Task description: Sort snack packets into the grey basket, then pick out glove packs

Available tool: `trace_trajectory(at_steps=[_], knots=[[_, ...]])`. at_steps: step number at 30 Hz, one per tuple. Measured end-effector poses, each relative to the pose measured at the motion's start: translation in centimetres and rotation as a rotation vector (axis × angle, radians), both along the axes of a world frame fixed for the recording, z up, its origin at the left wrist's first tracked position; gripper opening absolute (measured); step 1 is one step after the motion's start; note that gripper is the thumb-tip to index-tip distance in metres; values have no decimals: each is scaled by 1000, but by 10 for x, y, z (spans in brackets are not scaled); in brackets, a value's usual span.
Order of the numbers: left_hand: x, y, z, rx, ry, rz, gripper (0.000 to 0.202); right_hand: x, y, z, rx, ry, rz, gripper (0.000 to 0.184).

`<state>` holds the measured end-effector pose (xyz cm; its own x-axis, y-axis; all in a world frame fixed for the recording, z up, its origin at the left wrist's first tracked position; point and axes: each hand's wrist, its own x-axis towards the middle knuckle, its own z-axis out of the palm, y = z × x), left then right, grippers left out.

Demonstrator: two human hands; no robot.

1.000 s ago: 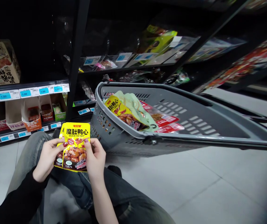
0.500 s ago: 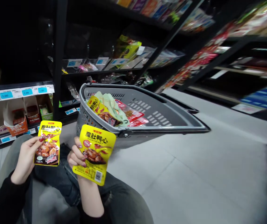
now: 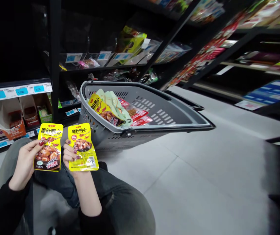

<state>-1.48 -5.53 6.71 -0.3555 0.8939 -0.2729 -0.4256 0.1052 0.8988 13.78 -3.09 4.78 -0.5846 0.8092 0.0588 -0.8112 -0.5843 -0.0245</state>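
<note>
My left hand grips a yellow duck-heart snack pouch by its left edge, front side up. Beside it my right hand pinches a second yellow pouch of the same kind, tilted slightly right. Both pouches hover over my knees in grey jeans. Just beyond them a grey plastic shopping basket rests on the floor, tipped, with another yellow pouch, pale green packets and red packets inside.
Black store shelves with snack boxes and blue price tags stand at the left and back. More shelving with colourful packs runs along the right. Pale floor tiles spread to the right of my knees.
One second ago both hands held the pouches stacked together. They have since been split, one per hand, and the right pouch has dropped lower beside the left one. The view has swung right.
</note>
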Motion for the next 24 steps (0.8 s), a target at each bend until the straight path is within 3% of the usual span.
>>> trace_trajectory(at_steps=[3,7,9,11,14,16,17,20,24], knots=[[0,1,-2,-3,4,8,29,1,-2,1,119,-72,-47,27],[1,1,-3,60,26,-58,29,6,-4,2,523,-144,10,37],[2,0,-1,126,22,-96,34,8,-2,3,625,-285,-23,41],[3,-1,2,191,-17,-112,51,11,1,3,543,-590,-239,41],[3,-4,6,227,-102,-128,73,17,5,4,293,-1214,-790,34],[3,-5,7,192,-162,-169,65,20,5,4,211,-1571,-1051,30],[3,-6,7,169,-193,-196,55,19,4,4,217,-1692,-1104,29],[9,-10,6,122,-271,-240,32,10,-5,5,365,-1815,-1051,26],[20,-14,4,136,-250,-229,30,-9,-14,5,585,-1664,-820,28]])
